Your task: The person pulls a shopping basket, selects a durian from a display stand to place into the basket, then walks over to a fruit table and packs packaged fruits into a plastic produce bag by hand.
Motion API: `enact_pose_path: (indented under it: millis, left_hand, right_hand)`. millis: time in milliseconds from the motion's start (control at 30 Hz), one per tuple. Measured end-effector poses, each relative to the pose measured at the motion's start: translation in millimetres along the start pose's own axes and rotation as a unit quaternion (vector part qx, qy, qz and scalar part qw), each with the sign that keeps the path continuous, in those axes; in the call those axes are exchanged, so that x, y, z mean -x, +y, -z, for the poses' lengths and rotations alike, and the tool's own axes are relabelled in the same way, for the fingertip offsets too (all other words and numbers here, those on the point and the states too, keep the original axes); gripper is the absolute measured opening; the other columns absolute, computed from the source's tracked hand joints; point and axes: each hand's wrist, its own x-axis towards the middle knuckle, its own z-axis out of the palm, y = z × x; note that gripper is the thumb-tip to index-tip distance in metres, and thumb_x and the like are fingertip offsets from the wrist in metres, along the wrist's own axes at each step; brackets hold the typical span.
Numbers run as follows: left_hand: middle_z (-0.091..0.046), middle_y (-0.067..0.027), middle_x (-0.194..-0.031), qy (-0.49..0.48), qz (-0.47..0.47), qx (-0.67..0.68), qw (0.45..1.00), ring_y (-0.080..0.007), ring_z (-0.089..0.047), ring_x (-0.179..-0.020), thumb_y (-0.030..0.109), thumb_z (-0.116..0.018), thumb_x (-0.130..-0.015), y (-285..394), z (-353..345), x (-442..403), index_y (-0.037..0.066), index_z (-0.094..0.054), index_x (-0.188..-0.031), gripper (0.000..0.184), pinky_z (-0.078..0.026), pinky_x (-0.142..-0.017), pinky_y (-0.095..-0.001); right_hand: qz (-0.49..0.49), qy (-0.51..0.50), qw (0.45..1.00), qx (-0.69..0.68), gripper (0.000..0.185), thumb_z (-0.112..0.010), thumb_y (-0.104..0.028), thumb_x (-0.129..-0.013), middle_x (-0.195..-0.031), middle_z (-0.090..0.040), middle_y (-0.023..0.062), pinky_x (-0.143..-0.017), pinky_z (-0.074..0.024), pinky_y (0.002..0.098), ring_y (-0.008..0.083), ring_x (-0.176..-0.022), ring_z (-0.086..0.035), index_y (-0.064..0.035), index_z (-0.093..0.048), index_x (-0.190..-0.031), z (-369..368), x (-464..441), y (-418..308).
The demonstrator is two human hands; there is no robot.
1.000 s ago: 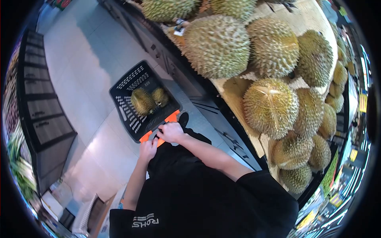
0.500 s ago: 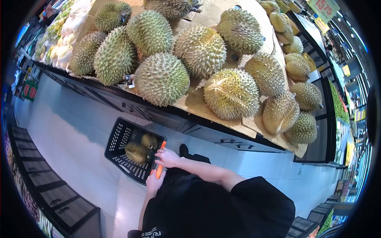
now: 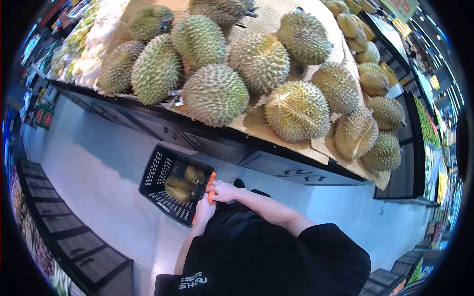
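the black basket (image 3: 166,162) sits near the middle of the frame, a bit to the left. it leans in the view, and its orange handle (image 3: 211,197) is on its right side. both hands are closed tight around that handle. the left hand (image 3: 205,209) is clamped on the lower part of it, and the right hand (image 3: 223,191) is clamped on the part just above. the two hands are close together, and the fingers of the right hand curl over the bar.

inside the basket are two spiky fruits. the bigger durian (image 3: 179,189) lies just up and left of the left hand. the smaller durian (image 3: 194,174) lies up and left of the right hand, beside the bigger one. both are near the grip but apart from the fingers.

a dark shoe (image 3: 239,183) peeks out just above the right arm. the black shirt (image 3: 281,256) fills the bottom middle of the frame. across the top is a table (image 3: 249,122) with lots of durians on it. one round durian (image 3: 215,95) is at its front edge, up above the basket. a dark cabinet (image 3: 74,234) stands at the lower left, and a price sign (image 3: 402,9) hangs at the upper right.
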Motion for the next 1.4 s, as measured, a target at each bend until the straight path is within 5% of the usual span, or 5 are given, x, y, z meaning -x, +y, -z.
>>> enact_pose_path:
  millis: [300, 967, 1400]
  left_hand:
    - [-0.065, -0.0301, -0.092, -0.005, 0.021, 0.014, 1.0, -0.0477, -0.062, -0.09, 0.031, -0.066, -0.083, 5, 8, 6, 0.005, -0.055, -0.115, 0.042, -0.051, -0.078, -0.0551]
    - [-0.066, -0.0291, -0.094, -0.035, 0.033, -0.01, 0.999, -0.0465, -0.064, -0.091, 0.031, -0.063, -0.083, 2, 9, 3, 0.008, -0.055, -0.12, 0.044, -0.051, -0.082, -0.0549]
    - [-0.065, -0.0284, -0.093, -0.028, 0.005, 0.006, 1.0, -0.0462, -0.062, -0.092, 0.028, -0.066, -0.082, -9, 14, -4, 0.004, -0.056, -0.109, 0.038, -0.051, -0.078, -0.0541]
  right_hand:
    - [0.007, -0.033, 0.999, 0.034, 0.045, -0.049, -0.033, -0.089, -0.143, -0.039, 0.0237, -0.111, -0.0318, 0.0454, 0.0401, -0.134, -0.036, -0.0102, -0.055, -0.127, -3, 0, -2]
    - [0.005, -0.033, 0.999, 0.014, 0.047, -0.055, -0.032, -0.086, -0.144, -0.039, 0.0222, -0.113, -0.0301, 0.0434, 0.0388, -0.135, -0.036, -0.0069, -0.056, -0.127, 1, 1, -7]
    - [0.033, -0.014, 0.999, -0.011, 0.046, -0.055, -0.03, -0.085, -0.141, -0.043, 0.0222, -0.111, -0.0325, 0.0427, 0.038, -0.132, -0.04, -0.0069, -0.059, -0.125, -3, -11, 1]
